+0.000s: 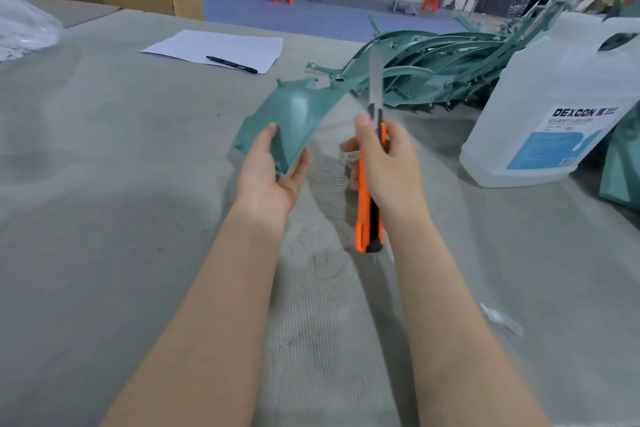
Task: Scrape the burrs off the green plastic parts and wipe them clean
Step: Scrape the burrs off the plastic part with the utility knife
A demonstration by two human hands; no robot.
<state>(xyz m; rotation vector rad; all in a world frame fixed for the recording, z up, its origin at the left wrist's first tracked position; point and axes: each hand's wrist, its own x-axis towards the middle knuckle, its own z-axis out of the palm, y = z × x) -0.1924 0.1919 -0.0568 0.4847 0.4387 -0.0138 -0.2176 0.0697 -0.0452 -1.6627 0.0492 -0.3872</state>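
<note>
Head view: a curved green plastic part [294, 114] is held above the grey cloth-covered table [104, 166] by the left hand [268, 177], thumb and fingers curled round its lower edge. An orange utility knife [370, 191] is gripped by the right hand [388, 166], blade extended upward, just beside the part. More green parts [433, 73] are piled behind, next to a white jug [554, 107]. A pen [231, 64] lies on paper [221, 48].

A curved green plastic part [294, 114] sits in the middle of the picture, lifted off the table. It is wide at the bottom and thin at the top, with small pegs on its edge. More green parts [426, 76] lie in a messy pile at the upper right.
</note>
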